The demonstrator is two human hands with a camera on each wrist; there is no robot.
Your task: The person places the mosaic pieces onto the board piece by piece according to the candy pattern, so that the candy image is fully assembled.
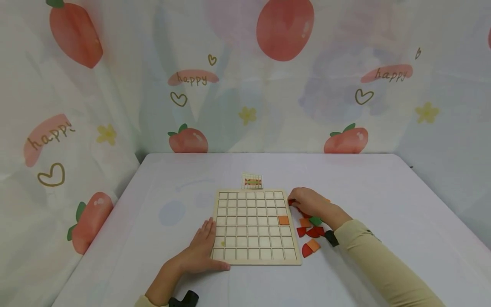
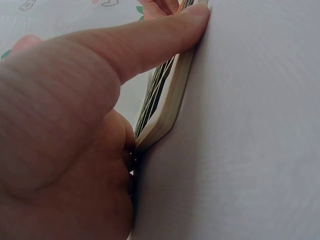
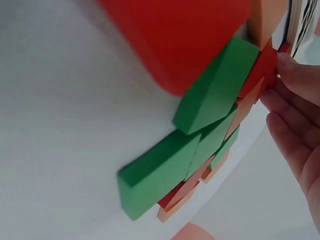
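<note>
A wooden grid board (image 1: pixel 264 262) lies flat on the table, with one orange square block (image 1: pixel 283 220) in a cell by its right edge. My left hand (image 1: pixel 199 251) rests against the board's left front corner, fingers straight along the side and thumb along the front edge; the left wrist view shows the thumb (image 2: pixel 165 42) lying over that edge. Beside the board's upper right edge, my right hand (image 1: pixel 310 201) pinches a red block (image 1: pixel 291 202) between thumb and fingertips. Other red, orange and green blocks (image 3: pixel 215 85) lie close to that hand, partly hidden under it in the head view.
Right of the board, loose blocks (image 1: pixel 313 245) spread toward the front. A small pattern card (image 1: pixel 252 181) stands just behind the board. One black object (image 1: pixel 331 238) shows by the right wrist, another (image 1: pixel 186 299) by the left. A printed curtain (image 1: pixel 268 106) hangs behind the table.
</note>
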